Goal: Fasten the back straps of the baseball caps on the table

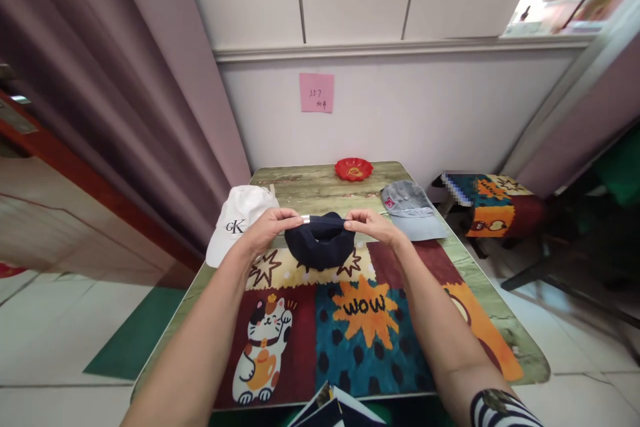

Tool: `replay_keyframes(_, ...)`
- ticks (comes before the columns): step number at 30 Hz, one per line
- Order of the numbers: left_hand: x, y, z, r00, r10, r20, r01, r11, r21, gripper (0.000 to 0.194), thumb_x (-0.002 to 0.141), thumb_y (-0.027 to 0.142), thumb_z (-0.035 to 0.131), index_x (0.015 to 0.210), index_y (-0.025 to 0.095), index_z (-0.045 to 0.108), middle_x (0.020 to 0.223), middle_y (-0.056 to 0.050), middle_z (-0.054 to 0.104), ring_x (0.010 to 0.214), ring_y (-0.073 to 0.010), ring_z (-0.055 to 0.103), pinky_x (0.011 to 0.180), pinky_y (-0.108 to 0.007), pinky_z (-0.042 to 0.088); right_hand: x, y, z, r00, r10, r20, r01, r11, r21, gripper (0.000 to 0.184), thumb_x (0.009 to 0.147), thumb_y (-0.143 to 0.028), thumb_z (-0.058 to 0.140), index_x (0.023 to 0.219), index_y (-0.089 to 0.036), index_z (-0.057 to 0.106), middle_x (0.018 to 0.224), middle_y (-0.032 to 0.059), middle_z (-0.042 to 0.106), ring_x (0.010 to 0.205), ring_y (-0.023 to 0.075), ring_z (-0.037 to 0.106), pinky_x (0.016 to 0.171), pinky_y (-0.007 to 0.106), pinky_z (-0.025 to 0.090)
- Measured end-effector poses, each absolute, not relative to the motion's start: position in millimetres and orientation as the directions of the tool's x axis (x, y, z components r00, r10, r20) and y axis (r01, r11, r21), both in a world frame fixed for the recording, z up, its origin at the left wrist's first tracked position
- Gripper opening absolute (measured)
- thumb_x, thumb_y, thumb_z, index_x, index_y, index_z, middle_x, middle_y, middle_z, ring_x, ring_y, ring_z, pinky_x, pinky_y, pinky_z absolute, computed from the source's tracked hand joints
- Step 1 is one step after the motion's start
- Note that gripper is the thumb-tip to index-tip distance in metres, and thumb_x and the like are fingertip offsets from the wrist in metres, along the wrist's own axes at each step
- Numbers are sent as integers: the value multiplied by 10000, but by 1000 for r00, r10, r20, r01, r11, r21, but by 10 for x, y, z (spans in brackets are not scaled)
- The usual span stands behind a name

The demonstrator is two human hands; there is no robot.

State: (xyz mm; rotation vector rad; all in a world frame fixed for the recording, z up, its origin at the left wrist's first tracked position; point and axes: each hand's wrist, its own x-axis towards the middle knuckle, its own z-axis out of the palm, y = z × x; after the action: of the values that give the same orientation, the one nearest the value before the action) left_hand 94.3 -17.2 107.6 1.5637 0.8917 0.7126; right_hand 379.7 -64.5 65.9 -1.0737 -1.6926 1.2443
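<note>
A dark navy cap is held up between both hands, over the far part of the patterned mat. My left hand pinches one end of its strap, where a small pale piece shows at the fingertips. The other end of the strap is pinched by my right hand. An opening shows below the strap. To the left of my left hand lies a white cap with dark letters on its front. A grey cap with a small reddish patch lies to the right of my right hand.
A red scalloped dish stands at the far end of the wood-patterned table. Behind it is a wall with a pink note. A purple curtain hangs at left. A stool with a patterned cover stands at right.
</note>
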Motion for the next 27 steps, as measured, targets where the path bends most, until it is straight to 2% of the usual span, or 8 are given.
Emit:
replay_keyframes(4, 802, -160, 1206, 592, 805, -42, 14, 42, 999, 225, 747, 343, 796, 701, 143, 705, 657, -22, 670, 597, -123, 600, 597, -213, 472, 3915, -809, 821, -450, 889, 80, 52, 116, -992, 336, 749, -461, 773, 784, -160, 627, 717, -33, 575, 673, 113, 495, 655, 233, 367)
replay_keyframes(8, 768, -244, 1403, 580, 814, -10, -272, 205, 940, 175, 768, 293, 782, 792, 126, 736, 713, -58, 735, 633, -178, 691, 652, -267, 558, 3774, -943, 1023, -420, 886, 194, -329, 51, -943, 286, 780, -403, 764, 885, -152, 676, 813, 14, 684, 719, 137, 614, 705, 248, 473)
replay_keyframes(10, 833, -370, 1433, 494, 868, 45, -486, 233, 842, 211, 850, 341, 692, 846, 139, 752, 776, -64, 765, 747, -218, 733, 770, -322, 585, 3621, -966, 1106, -317, 923, 219, -529, 20, -848, 218, 821, -332, 727, 949, -160, 689, 870, 21, 725, 748, 140, 660, 733, 250, 518)
replay_keyframes(13, 1024, -669, 1302, 382, 919, 93, -729, 238, 642, 463, 971, 510, 444, 976, 176, 765, 927, -59, 788, 992, -258, 723, 979, -401, 529, 3389, -920, 1122, -218, 967, 133, -735, -73, -674, 116, 886, -239, 631, 939, -156, 692, 851, 20, 759, 797, 156, 711, 825, 280, 564)
replay_keyframes(17, 1275, -1038, 924, 413, 898, 149, -837, 310, 450, 754, 909, 752, 265, 1175, 219, 727, 1168, -74, 747, 1260, -307, 587, 1134, -470, 378, 3203, -835, 893, -195, 976, -98, -827, -217, -518, 156, 913, -151, 531, 885, -120, 682, 803, 59, 771, 832, 188, 740, 914, 344, 571)
replay_keyframes(20, 1341, -1107, 732, 455, 878, 150, -845, 372, 383, 772, 878, 776, 309, 1300, 232, 659, 1291, -88, 688, 1349, -320, 502, 1171, -498, 305, 3133, -920, 631, -158, 977, -145, -885, -205, -418, 286, 973, -289, 454, 939, -119, 682, 827, 78, 775, 904, 219, 738, 1000, 435, 528)
replay_keyframes(24, 1351, -1006, 716, 398, 913, 83, -873, 350, 339, 585, 955, 590, 368, 1285, 214, 671, 1289, -94, 689, 1326, -306, 530, 1179, -502, 289, 2988, -1198, 357, -126, 992, 22, -937, -111, -333, 582, 963, -610, 353, 1172, -159, 655, 1141, 124, 741, 1181, 260, 643, 1111, 542, 391)
replay_keyframes(27, 1382, -932, 710, 346, 938, 22, -887, 319, 334, 530, 978, 520, 380, 1289, 198, 664, 1293, -91, 687, 1316, -290, 541, 1177, -490, 303, 2868, -1340, 272, -121, 992, 42, -932, -99, -348, 665, 914, -694, 367, 1265, -193, 625, 1263, 131, 689, 1268, 284, 580, 1135, 574, 331)
